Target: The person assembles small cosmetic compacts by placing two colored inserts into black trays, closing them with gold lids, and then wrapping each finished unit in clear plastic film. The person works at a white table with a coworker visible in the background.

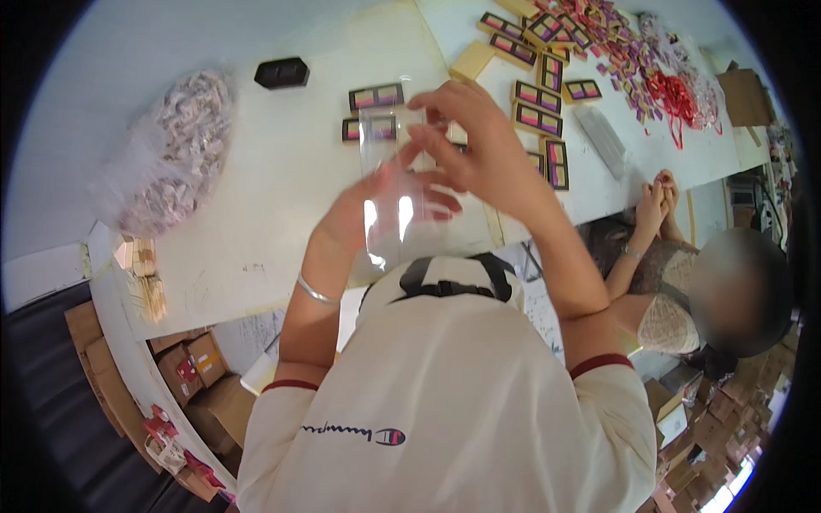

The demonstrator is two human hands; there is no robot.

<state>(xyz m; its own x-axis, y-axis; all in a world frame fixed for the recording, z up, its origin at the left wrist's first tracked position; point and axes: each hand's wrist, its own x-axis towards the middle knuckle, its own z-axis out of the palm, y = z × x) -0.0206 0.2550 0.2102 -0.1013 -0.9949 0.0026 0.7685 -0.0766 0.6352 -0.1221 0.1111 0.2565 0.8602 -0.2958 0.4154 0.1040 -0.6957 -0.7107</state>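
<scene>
A clear, glossy plastic sleeve hangs upright between my two hands above the table. My left hand is closed on it, thumb at its face and the other fingers reaching past its right edge. My right hand has its bent fingertips at the sleeve's upper right edge, seemingly pinching it; the exact contact is slightly blurred. Behind the sleeve lie two small palettes, a farther one and a nearer one, with pink and pale squares in dark frames. Another palette is mostly hidden under my right hand.
Several palettes and a plain gold box lie to the right, with heaped small pieces and red ribbon beyond. A black tray and a bulging plastic bag are left. A co-worker's hands are at the right edge.
</scene>
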